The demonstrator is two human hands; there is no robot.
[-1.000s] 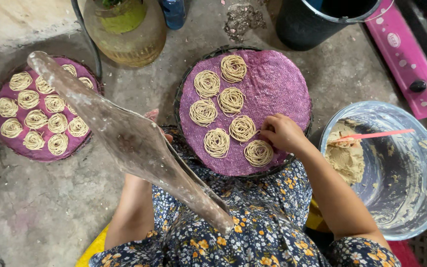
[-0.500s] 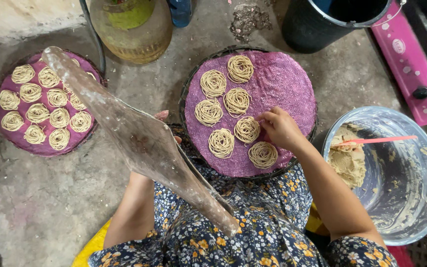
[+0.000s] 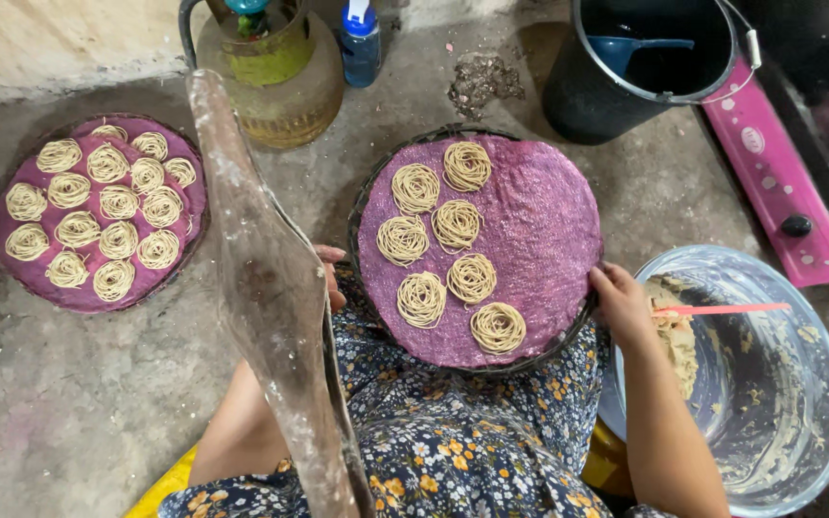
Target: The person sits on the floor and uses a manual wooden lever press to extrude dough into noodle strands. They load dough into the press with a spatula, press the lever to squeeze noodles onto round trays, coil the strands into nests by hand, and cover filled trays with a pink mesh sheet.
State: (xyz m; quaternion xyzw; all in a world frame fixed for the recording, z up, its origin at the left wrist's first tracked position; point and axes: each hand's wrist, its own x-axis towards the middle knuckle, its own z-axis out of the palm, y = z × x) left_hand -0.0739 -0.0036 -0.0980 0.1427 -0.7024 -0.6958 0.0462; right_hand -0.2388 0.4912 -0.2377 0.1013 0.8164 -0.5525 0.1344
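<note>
Gripping the round purple-clothed tray [image 3: 549, 221] (seven pale noodle coils [image 3: 457, 223]), right hand [image 3: 621, 305]; left hand [image 3: 331, 278] mostly hidden.

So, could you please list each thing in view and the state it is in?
near tray: partly filled, seven noodle coils.
far tray: nearly full of coils.
right hand: gripping the near tray's rim.
left hand: mostly hidden behind the plastic bag, at the tray's left edge.
plastic bag: smeared, held up.
bowl: a little dough left, pink spatula inside.
black bucket: uncovered, scoop inside.
spray bottle: upright.
</note>
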